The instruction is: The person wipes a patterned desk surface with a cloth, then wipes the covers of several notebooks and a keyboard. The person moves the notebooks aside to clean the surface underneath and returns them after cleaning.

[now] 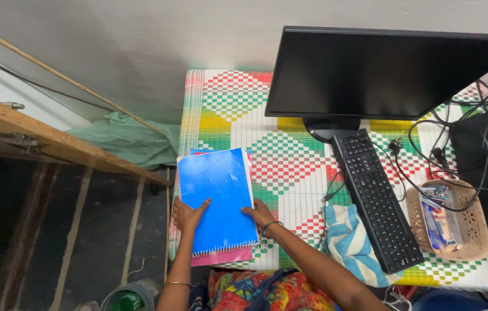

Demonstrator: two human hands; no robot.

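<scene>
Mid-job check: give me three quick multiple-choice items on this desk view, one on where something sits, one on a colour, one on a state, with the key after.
1. Where does the keyboard lie?
A. Right of the notebooks, in front of the monitor
B. Left of the notebooks
C. Inside the basket

2. What colour is the cover of the top notebook?
A. Green
B. Blue
C. Black

3. What state is the monitor screen in?
A. Showing a bright picture
B. Covered by a cloth
C. Dark

Key:
1 A: the keyboard runs from the monitor's stand toward the near table edge, right of the stack.
2 B: the spiral-bound cover under the left hand and right hand is blue, with a pink notebook showing beneath.
3 C: the screen is uniformly black.
</scene>
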